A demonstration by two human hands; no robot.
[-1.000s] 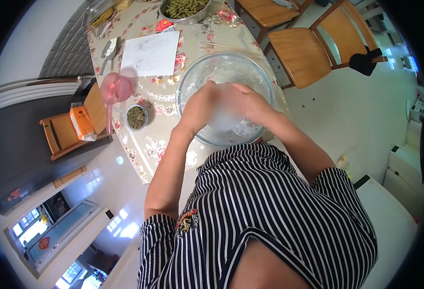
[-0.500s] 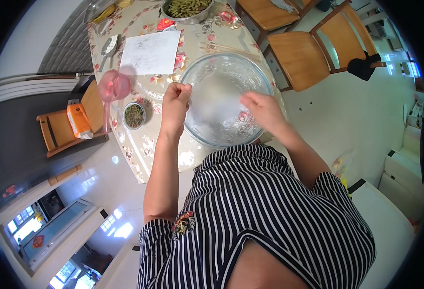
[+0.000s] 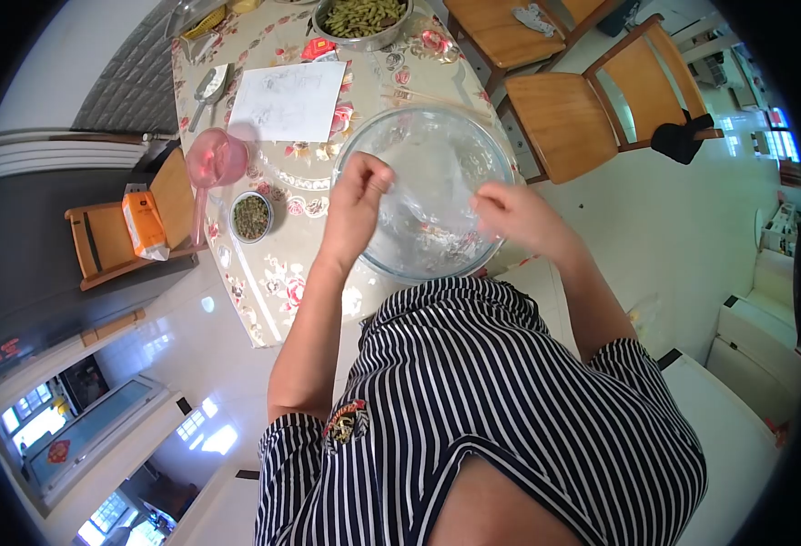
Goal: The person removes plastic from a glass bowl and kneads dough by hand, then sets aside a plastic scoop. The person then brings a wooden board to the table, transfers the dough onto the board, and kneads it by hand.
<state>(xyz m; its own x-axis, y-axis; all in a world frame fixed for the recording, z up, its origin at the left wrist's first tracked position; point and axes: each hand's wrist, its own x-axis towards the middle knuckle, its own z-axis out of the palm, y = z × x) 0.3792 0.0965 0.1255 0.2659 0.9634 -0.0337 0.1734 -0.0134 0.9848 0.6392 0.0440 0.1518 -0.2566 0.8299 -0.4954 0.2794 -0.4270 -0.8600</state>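
Note:
A thin, see-through plastic bag [image 3: 430, 182] is stretched between my two hands, over a large clear glass bowl [image 3: 499, 155]. My left hand [image 3: 353, 207] pinches one side of the bag above the bowl's left rim. On the right, my right hand [image 3: 523, 217] is closed on the other side and slightly blurred. White powdery smears show low inside the bowl, partly hidden by the plastic. Left of the bowl stand a small bowl of chopped green herbs [image 3: 251, 218] and a pink plastic ladle [image 3: 217, 156].
A flowered tablecloth [image 3: 282, 273] covers the table. Farther back are a printed paper [image 3: 287, 102], a spoon of white powder [image 3: 207, 86], a red packet [image 3: 319, 48], chopsticks [image 3: 437, 98] and a metal basin of green pods [image 3: 387, 36]. Wooden chairs [image 3: 564, 123] stand to the right.
The blurred whitish plastic has become clearer, stretched between my hands. My left hand has shifted right, over the bowl, and my right hand slightly right and down.

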